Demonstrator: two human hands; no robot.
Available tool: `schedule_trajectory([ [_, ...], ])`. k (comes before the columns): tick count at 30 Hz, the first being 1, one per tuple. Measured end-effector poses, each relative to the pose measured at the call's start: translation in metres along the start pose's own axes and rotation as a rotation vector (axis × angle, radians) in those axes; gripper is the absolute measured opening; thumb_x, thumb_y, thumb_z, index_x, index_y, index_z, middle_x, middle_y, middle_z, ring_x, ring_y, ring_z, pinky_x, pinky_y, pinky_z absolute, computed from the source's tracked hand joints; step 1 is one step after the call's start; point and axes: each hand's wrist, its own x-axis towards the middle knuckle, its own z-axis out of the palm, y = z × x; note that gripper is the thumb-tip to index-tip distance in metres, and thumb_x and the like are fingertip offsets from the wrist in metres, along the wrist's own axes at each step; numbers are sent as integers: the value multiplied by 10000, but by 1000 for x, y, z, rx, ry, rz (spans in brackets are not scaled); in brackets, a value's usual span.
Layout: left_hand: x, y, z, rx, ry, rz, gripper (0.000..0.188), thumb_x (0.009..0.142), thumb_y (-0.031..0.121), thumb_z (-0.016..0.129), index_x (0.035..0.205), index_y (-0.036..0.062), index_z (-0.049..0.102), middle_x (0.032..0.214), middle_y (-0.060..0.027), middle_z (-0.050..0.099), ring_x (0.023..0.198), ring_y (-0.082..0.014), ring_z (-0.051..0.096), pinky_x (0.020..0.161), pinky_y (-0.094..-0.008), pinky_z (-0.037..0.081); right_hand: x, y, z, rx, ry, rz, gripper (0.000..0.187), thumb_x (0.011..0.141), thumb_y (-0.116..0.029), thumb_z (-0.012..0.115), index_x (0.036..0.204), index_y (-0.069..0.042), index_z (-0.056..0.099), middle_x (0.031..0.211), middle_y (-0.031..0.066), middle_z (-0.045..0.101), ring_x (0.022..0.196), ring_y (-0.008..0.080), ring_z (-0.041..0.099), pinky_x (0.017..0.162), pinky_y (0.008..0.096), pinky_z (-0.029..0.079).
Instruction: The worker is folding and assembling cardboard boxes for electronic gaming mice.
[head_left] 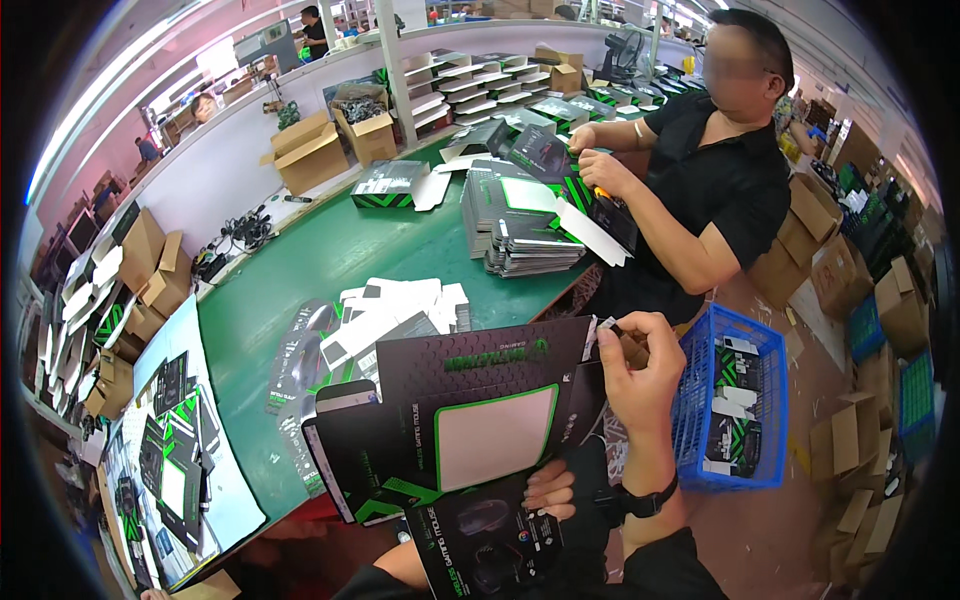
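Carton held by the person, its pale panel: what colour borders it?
Green edges the pale panel on the held carton; the head view shows it.

The right hand [642, 368] is raised, thumb [612, 358] and fingers pinching. The left hand [550, 490] curls its fingers, the left forearm [398, 566] partly hidden.

Bright overhead tube light [100, 86], soft sheen on green tabletop [300, 258], curved dark-rimmed edges

The head camera (wide fisheye) looks down across the table [300, 255]
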Motion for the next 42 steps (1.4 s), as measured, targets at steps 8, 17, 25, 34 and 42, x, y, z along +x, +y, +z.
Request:
schedule_trajectory([
  [8, 4, -31, -12, -360, -215, -132, 160, 988, 125, 487, 832, 95, 469, 737, 9, 453, 646, -98, 486, 705, -277, 384, 4, -10, -10, -104, -12, -347, 244, 713, -70, 804, 846, -46, 602, 776, 89, 581, 647, 243, 570, 566, 331, 452],
  [17, 2, -35, -3, -502, -203, -154, 227, 962, 206, 546, 793, 87, 452, 718, 16, 441, 615, -78, 441, 657, -239, 338, 1, 1, -13, -52, 32, -86, 114, 808, -27, 717, 832, -31, 605, 758, 97, 578, 657, 267, 559, 576, 359, 434],
  [25, 8, -36, -6, -486, -266, -146, 157, 987, 78, 459, 831, 80, 477, 751, 12, 484, 638, -85, 487, 703, -253, 360, -1, 4, -13, -43, -50, -143, 214, 720, -61, 789, 837, -39, 611, 742, 84, 576, 644, 253, 560, 553, 350, 438],
  [34, 17, -52, -27, -631, -505, -85, 133, 993, 59, 457, 865, 76, 487, 765, 4, 501, 653, -86, 521, 721, -270, 374, 2, 0, -9, -110, -70, -456, 334, 625, -33, 845, 845, -59, 596, 780, 73, 586, 629, 247, 554, 513, 332, 448],
  [42, 25, -53, -41, -613, -604, -101, 127, 1003, 46, 432, 884, 50, 478, 812, -36, 513, 676, -116, 548, 722, -302, 388, 4, 0, -12, 6, -152, -428, 323, 629, -68, 850, 804, -72, 578, 734, 72, 559, 591, 250, 517, 506, 345, 410],
])
